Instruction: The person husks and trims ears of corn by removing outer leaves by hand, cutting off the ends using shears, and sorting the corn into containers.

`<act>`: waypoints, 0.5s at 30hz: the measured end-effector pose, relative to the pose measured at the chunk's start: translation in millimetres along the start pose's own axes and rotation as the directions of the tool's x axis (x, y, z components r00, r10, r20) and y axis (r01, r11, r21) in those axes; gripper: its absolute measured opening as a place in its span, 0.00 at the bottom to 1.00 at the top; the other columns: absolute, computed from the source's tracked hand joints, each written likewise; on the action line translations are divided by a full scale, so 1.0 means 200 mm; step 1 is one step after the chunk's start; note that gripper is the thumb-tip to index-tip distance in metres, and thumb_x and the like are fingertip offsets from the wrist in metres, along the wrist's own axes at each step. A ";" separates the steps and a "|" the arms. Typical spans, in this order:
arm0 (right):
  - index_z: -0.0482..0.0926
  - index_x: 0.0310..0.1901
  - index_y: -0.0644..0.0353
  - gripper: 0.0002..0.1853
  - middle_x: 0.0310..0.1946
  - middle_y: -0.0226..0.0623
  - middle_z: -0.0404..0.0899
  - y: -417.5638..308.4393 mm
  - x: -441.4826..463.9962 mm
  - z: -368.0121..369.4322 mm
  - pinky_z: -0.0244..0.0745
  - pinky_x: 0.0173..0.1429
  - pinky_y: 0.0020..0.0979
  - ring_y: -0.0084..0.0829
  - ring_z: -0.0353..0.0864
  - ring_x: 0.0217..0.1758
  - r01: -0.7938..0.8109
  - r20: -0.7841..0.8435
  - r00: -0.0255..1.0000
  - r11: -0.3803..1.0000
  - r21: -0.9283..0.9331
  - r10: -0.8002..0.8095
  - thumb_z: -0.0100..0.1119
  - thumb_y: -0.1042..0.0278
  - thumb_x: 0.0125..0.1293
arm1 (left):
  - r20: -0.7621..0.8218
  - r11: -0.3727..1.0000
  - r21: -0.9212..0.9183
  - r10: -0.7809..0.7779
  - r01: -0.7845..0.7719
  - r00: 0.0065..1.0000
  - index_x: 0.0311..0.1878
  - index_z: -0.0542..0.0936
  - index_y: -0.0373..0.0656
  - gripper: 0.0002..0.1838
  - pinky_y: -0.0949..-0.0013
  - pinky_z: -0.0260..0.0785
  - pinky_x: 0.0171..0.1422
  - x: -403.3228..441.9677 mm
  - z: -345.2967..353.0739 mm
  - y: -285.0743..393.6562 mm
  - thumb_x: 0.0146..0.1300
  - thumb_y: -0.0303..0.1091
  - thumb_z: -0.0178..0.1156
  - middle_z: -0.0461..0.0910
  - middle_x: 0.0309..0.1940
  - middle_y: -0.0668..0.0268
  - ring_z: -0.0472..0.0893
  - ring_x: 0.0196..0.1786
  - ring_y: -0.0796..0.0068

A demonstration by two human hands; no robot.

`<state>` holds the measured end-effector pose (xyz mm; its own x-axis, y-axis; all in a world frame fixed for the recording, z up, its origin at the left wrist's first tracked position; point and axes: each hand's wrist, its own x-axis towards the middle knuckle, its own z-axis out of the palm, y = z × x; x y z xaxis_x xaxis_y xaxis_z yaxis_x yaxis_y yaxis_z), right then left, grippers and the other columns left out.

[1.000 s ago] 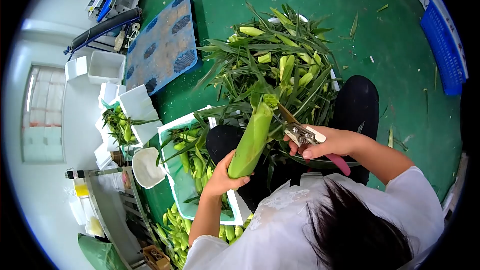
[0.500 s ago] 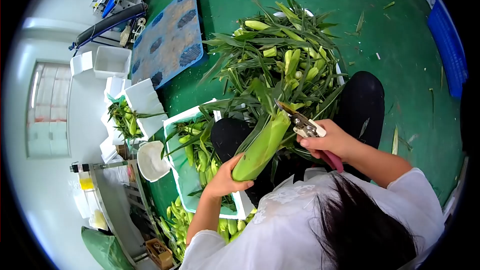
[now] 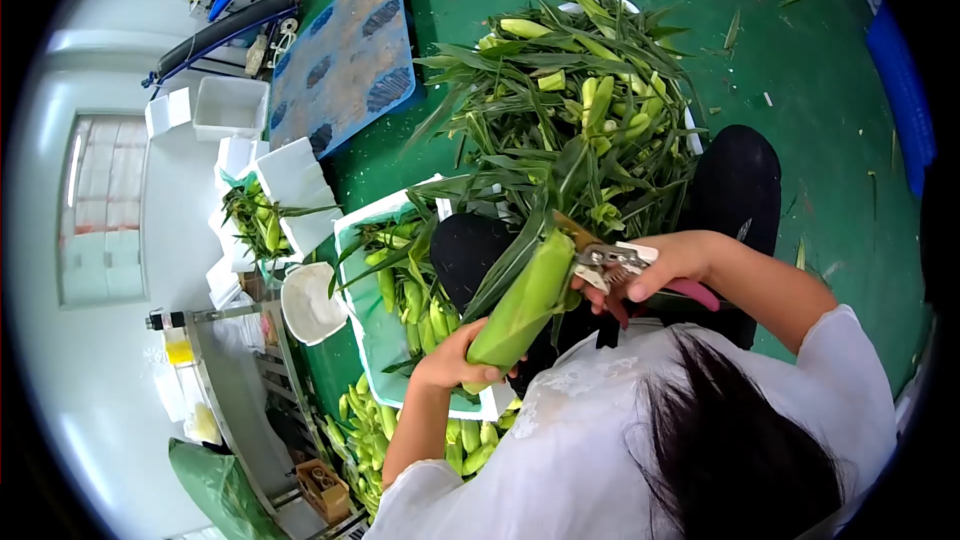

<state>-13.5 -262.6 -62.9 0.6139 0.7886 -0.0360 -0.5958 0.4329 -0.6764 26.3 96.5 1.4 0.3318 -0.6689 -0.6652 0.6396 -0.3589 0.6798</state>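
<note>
A green ear of corn in its husk (image 3: 525,305) is tilted in front of my body, its upper end toward the pile. My left hand (image 3: 458,358) is wrapped round the lower end of the ear. In my right hand (image 3: 668,265) are pruning shears (image 3: 612,262) with pinkish-red grips, their blades beside the upper end of the ear. A long leaf hangs along the ear's left side. Beyond the hands lies a big heap of husks and leaves (image 3: 540,90), with pale cut pieces among them.
A foam box lined with green film (image 3: 372,340) holds ears of corn at the left. More ears (image 3: 470,445) lie beneath it. A white basin (image 3: 312,304), a blue pallet (image 3: 345,50), a metal rack (image 3: 215,390) and a blue crate (image 3: 900,90) stand around.
The shears have moved from the stem end to the ear's upper right side. The cut stem tip and leaves at the ear's top have come away. The whole view has shifted slightly.
</note>
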 end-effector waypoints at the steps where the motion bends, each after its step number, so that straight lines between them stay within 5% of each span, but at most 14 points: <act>1: 0.70 0.63 0.64 0.34 0.45 0.38 0.80 0.00 0.01 0.01 0.78 0.44 0.33 0.29 0.81 0.39 0.010 -0.028 1.000 0.999 -0.035 -0.011 0.71 0.57 0.59 | 0.068 0.996 -0.086 0.001 0.005 0.998 0.65 0.70 0.36 0.43 0.62 0.79 0.46 0.03 -0.03 -0.03 0.45 0.38 0.77 0.82 0.45 0.56 0.85 0.41 0.65; 2: 0.71 0.61 0.64 0.32 0.42 0.38 0.80 -0.02 0.03 0.03 0.79 0.39 0.30 0.27 0.81 0.36 0.018 -0.054 0.998 0.997 -0.071 -0.022 0.71 0.57 0.59 | 0.134 0.985 -0.171 0.009 0.014 0.991 0.65 0.70 0.36 0.43 0.63 0.79 0.45 0.04 -0.05 -0.05 0.45 0.38 0.77 0.82 0.45 0.56 0.85 0.41 0.66; 3: 0.73 0.57 0.64 0.28 0.33 0.34 0.80 -0.03 0.02 0.05 0.78 0.31 0.26 0.24 0.80 0.29 -0.026 -0.188 0.982 0.996 -0.091 0.008 0.71 0.59 0.59 | 0.168 0.987 -0.154 0.078 -0.052 0.983 0.63 0.71 0.36 0.43 0.61 0.80 0.41 0.07 -0.04 -0.05 0.49 0.50 0.76 0.82 0.43 0.54 0.85 0.39 0.64; 6: 0.75 0.49 0.64 0.20 0.27 0.32 0.78 -0.01 0.04 0.11 0.75 0.30 0.24 0.23 0.77 0.26 0.184 -0.513 0.846 0.983 0.022 -0.147 0.67 0.59 0.64 | 0.026 0.915 -0.384 0.142 -0.121 0.990 0.62 0.71 0.36 0.43 0.61 0.81 0.40 0.12 -0.01 -0.07 0.54 0.60 0.72 0.82 0.43 0.54 0.85 0.39 0.64; 8: 0.74 0.51 0.65 0.20 0.29 0.33 0.79 -0.02 0.02 0.16 0.76 0.30 0.24 0.26 0.80 0.28 0.290 -0.605 0.780 0.950 0.119 -0.162 0.63 0.59 0.66 | -0.168 0.909 -0.304 0.244 -0.285 0.955 0.66 0.68 0.39 0.44 0.60 0.81 0.44 0.19 0.03 -0.05 0.59 0.64 0.66 0.81 0.46 0.56 0.84 0.43 0.64; 10: 0.72 0.56 0.66 0.23 0.34 0.35 0.81 -0.08 -0.06 0.28 0.79 0.38 0.29 0.28 0.83 0.37 0.185 -0.463 0.880 0.973 0.135 -0.103 0.63 0.60 0.66 | -0.402 0.876 -0.136 0.379 -0.463 0.834 0.68 0.67 0.40 0.42 0.61 0.81 0.46 0.25 0.12 0.00 0.61 0.61 0.66 0.80 0.49 0.57 0.84 0.45 0.64; 12: 0.67 0.66 0.64 0.32 0.46 0.33 0.79 -0.02 -0.03 0.34 0.73 0.58 0.33 0.28 0.79 0.50 0.138 -0.428 0.900 0.986 0.093 -0.085 0.66 0.59 0.65 | -0.424 0.858 -0.026 0.455 -0.512 0.784 0.70 0.64 0.41 0.43 0.62 0.80 0.49 0.27 0.14 0.04 0.60 0.60 0.67 0.79 0.52 0.58 0.83 0.48 0.64; 15: 0.65 0.68 0.62 0.36 0.48 0.30 0.75 0.02 0.05 0.29 0.70 0.53 0.27 0.24 0.74 0.44 0.079 -0.430 0.901 0.995 0.053 -0.048 0.68 0.57 0.63 | -0.395 0.845 0.117 0.521 -0.521 0.756 0.70 0.63 0.41 0.46 0.61 0.81 0.48 0.34 0.17 0.05 0.59 0.63 0.67 0.79 0.50 0.57 0.84 0.47 0.64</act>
<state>-40.0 -227.5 -23.0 0.8050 0.5020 -0.3161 -0.5722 0.5165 -0.6370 32.1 26.4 -26.1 0.8585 -0.4355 -0.2708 0.2865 -0.0308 0.9576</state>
